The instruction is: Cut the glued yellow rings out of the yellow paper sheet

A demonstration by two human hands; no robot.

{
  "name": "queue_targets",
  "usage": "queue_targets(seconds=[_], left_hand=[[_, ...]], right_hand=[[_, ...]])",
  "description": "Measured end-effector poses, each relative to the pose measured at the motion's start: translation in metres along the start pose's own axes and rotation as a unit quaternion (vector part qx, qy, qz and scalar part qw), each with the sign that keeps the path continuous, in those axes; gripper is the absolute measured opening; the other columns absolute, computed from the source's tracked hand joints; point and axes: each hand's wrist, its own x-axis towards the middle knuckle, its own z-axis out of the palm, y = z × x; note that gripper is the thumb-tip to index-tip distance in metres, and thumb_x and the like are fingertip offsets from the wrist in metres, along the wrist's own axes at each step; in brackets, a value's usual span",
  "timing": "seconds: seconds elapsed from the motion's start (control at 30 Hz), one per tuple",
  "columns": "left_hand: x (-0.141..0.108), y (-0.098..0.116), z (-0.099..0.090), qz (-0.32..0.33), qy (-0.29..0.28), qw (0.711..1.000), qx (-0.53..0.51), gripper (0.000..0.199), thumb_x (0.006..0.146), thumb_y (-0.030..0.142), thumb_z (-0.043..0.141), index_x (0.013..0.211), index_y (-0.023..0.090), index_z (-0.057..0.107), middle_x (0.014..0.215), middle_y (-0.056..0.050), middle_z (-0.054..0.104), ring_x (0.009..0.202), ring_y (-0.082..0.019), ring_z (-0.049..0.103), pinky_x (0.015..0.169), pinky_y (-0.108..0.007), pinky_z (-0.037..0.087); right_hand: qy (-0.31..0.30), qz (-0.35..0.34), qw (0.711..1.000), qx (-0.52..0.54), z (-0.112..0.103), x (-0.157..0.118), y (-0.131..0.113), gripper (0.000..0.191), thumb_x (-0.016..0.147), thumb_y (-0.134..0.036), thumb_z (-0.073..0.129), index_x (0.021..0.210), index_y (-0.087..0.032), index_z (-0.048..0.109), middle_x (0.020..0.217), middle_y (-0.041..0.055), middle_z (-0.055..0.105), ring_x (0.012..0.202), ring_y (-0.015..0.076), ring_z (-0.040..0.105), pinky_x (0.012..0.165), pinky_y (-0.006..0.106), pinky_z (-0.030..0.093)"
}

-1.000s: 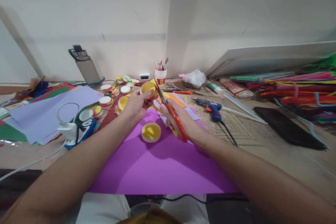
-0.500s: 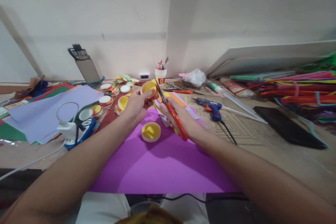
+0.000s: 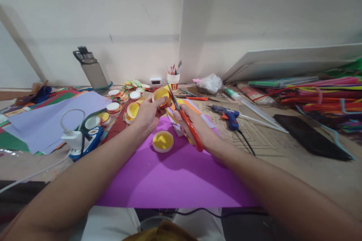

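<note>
Between its thumb and fingers, my left hand (image 3: 149,113) holds a yellow-lined round cup piece (image 3: 160,97) with a red outside. My right hand (image 3: 192,122) is closed round the red handles of a pair of scissors (image 3: 190,127). The scissor blades point up and away, against the right edge of the cup piece. A second round piece, yellow inside with a white rim (image 3: 163,142), lies on the purple sheet (image 3: 175,180) below my hands. Strips of orange and white paper (image 3: 198,107) lie partly behind my right hand.
A blue glue gun (image 3: 231,119) and a black tablet-like slab (image 3: 311,137) lie to the right. On the left are lavender sheets (image 3: 56,116), a blue power strip (image 3: 89,143) and several round pieces. A bottle (image 3: 94,73) and a cup of pens (image 3: 173,81) stand behind.
Both hands have barely moved. The scissors and the cup piece have shifted only slightly, with the handles a touch farther right.
</note>
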Motion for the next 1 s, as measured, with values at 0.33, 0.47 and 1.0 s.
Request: queue_targets(seconds=[0.33, 0.47, 1.0], left_hand=[[-0.001, 0.000, 0.001, -0.006, -0.007, 1.000, -0.001, 0.026, 0.061, 0.014, 0.080, 0.082, 0.016, 0.066, 0.073, 0.002, 0.066, 0.061, -0.008, 0.061, 0.056, -0.019, 0.045], [-0.001, 0.002, 0.001, -0.005, -0.031, 1.000, 0.000, 0.021, 0.062, 0.011, 0.076, 0.079, 0.016, 0.064, 0.073, 0.001, 0.068, 0.061, -0.009, 0.062, 0.055, -0.019, 0.046], [0.005, 0.016, -0.004, -0.018, -0.046, 0.998, 0.029, 0.023, 0.057, 0.011, 0.077, 0.075, 0.014, 0.064, 0.065, 0.001, 0.063, 0.055, -0.009, 0.060, 0.050, -0.019, 0.041]], right_hand=[[-0.020, -0.002, 1.000, -0.023, -0.004, 0.001, 0.003, 0.027, 0.089, -0.049, 0.057, 0.086, -0.024, 0.046, 0.066, -0.0062, 0.047, 0.051, 0.0098, 0.044, 0.046, 0.023, 0.036], [-0.019, -0.002, 1.000, -0.023, -0.004, 0.001, 0.003, 0.027, 0.089, -0.048, 0.057, 0.084, -0.024, 0.046, 0.064, -0.0068, 0.047, 0.050, 0.0096, 0.043, 0.047, 0.023, 0.036], [-0.024, 0.004, 1.000, -0.017, -0.006, 0.001, 0.002, 0.027, 0.088, -0.050, 0.057, 0.083, -0.025, 0.047, 0.054, -0.0077, 0.045, 0.045, 0.0118, 0.044, 0.045, 0.024, 0.034]])
